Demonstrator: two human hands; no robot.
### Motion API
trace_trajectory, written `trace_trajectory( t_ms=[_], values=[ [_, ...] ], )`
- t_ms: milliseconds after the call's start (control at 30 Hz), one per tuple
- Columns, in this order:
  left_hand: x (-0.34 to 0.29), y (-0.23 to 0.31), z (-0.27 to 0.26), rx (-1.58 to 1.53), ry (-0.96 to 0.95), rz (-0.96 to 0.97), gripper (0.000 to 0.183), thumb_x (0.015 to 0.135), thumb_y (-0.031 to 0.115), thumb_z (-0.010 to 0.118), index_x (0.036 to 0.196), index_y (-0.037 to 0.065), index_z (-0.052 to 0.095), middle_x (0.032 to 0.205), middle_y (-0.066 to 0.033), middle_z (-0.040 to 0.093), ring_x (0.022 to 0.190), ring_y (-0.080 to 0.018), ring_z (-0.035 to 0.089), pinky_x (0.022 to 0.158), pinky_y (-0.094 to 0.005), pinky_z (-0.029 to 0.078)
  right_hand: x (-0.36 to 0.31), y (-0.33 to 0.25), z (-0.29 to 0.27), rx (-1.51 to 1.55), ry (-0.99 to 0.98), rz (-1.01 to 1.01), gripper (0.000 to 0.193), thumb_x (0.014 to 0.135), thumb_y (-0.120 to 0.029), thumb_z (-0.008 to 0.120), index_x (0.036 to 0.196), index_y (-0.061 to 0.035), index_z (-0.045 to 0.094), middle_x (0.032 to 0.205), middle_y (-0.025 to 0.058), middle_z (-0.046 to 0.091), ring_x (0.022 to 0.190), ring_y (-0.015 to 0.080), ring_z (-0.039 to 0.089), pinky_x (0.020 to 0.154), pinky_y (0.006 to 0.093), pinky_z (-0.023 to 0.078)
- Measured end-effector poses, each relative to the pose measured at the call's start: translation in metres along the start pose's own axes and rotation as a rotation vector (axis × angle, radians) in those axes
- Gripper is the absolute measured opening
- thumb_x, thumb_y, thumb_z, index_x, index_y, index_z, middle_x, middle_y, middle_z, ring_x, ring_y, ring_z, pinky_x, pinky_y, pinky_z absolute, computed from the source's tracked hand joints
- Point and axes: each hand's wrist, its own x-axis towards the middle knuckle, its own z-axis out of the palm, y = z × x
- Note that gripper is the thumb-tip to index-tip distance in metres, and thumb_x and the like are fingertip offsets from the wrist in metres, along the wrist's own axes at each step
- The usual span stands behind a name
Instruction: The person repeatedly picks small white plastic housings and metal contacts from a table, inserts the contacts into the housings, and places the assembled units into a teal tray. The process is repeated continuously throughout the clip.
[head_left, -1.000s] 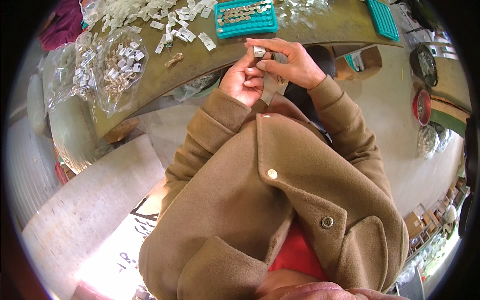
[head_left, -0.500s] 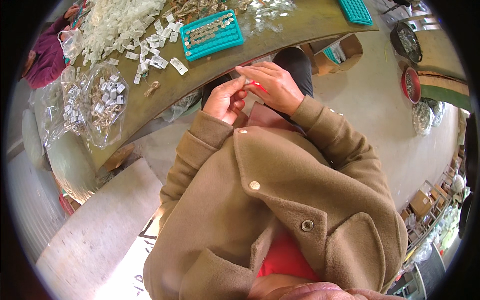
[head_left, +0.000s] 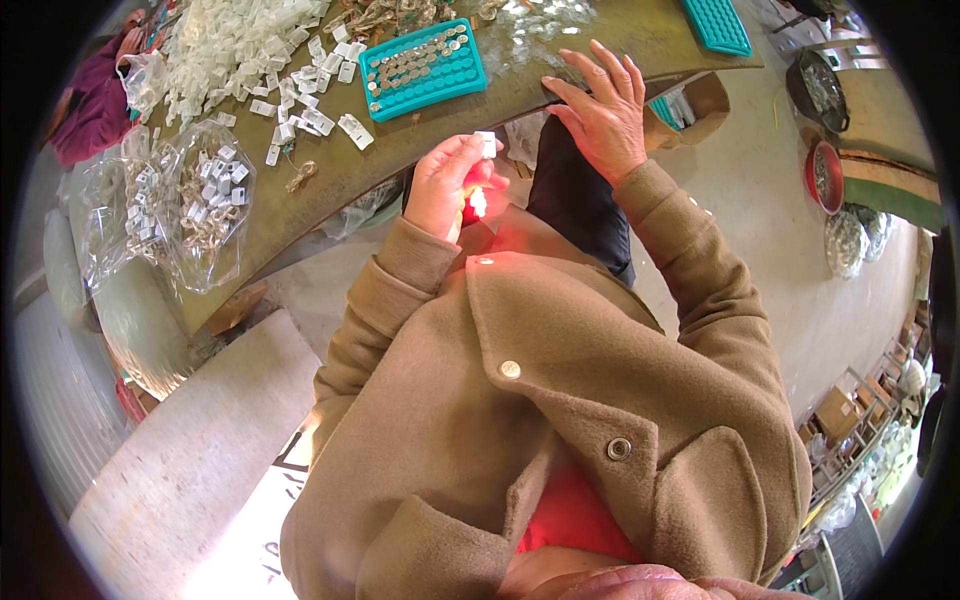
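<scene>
My left hand (head_left: 440, 190) is closed, with a small white plastic case (head_left: 487, 145) pinched between thumb and fingers. Below it, at the lower fingers, a red light (head_left: 477, 204) glows brightly and tints my fingers and coat; its exact shape is lost in the glare. My right hand (head_left: 610, 115) hangs over the front edge of the table, fingers spread and holding nothing. Beyond the left hand, a teal tray (head_left: 425, 106) carries rows of round silver button cells. Loose white cases (head_left: 318, 123) lie left of the tray.
A large heap of translucent pieces (head_left: 225, 50) covers the table's far left. A clear bag (head_left: 205, 260) of white cases and wire bundles sits at the left edge. Another teal tray (head_left: 717, 25) lies far right, above a cardboard box (head_left: 708, 105). Another person's purple sleeve (head_left: 90, 110) shows far left.
My hands have parted: the right moved up and right, its fingers opening. The left still pinches the white case, now plainly visible, and a bright red glow has appeared beneath it.
</scene>
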Motion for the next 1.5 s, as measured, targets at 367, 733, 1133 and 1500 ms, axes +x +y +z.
trace_trajectory(
  t_ms=[367,733,1133,1500],
  values=[
    [0.002,-0.01,-0.012,-0.2,0.024,-0.121,0.047,0.103,0.037,0.041,0.117,-0.004,0.059,0.083,-0.0003,0.064,0.068,-0.0058,0.058,0.079,-0.0261,0.055,0.005,0.007,0.007,0.268,0.151,-0.006,0.013,0.079,-0.007,0.069,0.092,-0.0086,0.066,0.087,0.0012,0.066,0.083,0.0194,0.062,0.081,0.0319,0.048],
    [-0.006,-0.006,-0.007,-0.441,-0.057,-0.036,0.028,0.097,0.033,0.058,0.105,0.006,0.059,0.086,-0.0043,0.063,0.074,-0.0156,0.06,0.079,-0.035,0.054,0.012,-0.086,0.001,1.454,-0.086,0.569,0.008,0.092,-0.004,0.061,0.097,0.0014,0.064,0.09,0.0008,0.066,0.085,0.0052,0.058,0.078,0.0207,0.048],
    [-0.014,0.0,-0.016,-0.324,0.016,-0.035,0.025,0.095,0.033,0.062,0.099,0.008,0.06,0.084,-0.0028,0.064,0.053,-0.0047,0.044,0.059,-0.0255,0.045,0.015,-0.098,0.01,1.058,-0.17,0.382,0.008,0.09,-0.003,0.061,0.097,-0.0003,0.063,0.086,0.0016,0.065,0.078,0.0069,0.057,0.073,0.0235,0.048],
    [-0.025,0.017,-0.03,-0.318,0.126,-0.072,0.023,0.094,0.031,0.064,0.095,0.009,0.06,0.082,-0.0036,0.064,0.047,-0.0025,0.037,0.054,-0.0227,0.042,0.042,-0.104,0.003,0.942,-0.344,0.241,0.007,0.088,-0.005,0.06,0.092,0.0,0.062,0.081,0.0101,0.065,0.072,0.0169,0.059,0.068,0.0295,0.049]
  ],
)
